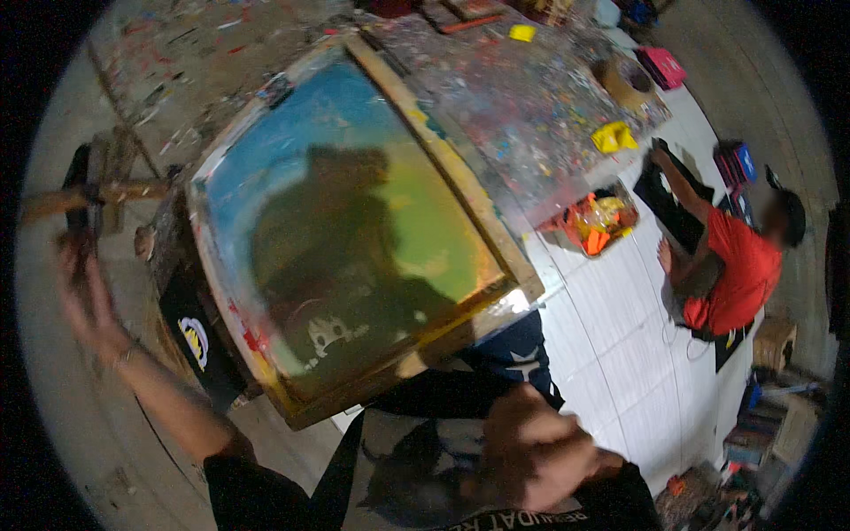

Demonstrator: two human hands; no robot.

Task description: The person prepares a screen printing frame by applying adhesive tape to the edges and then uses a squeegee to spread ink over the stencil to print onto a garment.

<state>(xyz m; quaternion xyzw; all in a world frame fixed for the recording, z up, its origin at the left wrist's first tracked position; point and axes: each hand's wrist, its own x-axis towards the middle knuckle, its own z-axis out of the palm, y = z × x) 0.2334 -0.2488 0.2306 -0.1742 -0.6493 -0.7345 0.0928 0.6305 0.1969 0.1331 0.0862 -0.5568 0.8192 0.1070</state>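
One large wooden-framed printing screen [354,221] fills the space between the two hands, tilted, its mesh stained blue at the top and yellow-green lower down, with a dark shadow across the middle. Its near corner lies just above the right hand [531,451]; its left edge is near the left forearm. Beyond the screen, away from both hands, stretches one paint-spattered work table [522,97], carrying two yellow scraps [614,137]. Well off to the right of the right hand, one person in a red shirt [739,274] crouches on the white floor [620,354] over one black cloth [668,199]. One black garment [416,460] sits directly under the right hand, which is curled loosely closed on it, seemingly bunching the fabric; blur hides the fingers. The left hand [84,292] is raised, blurred, at one wooden handle [97,195]; whether it actually grips it I cannot tell.
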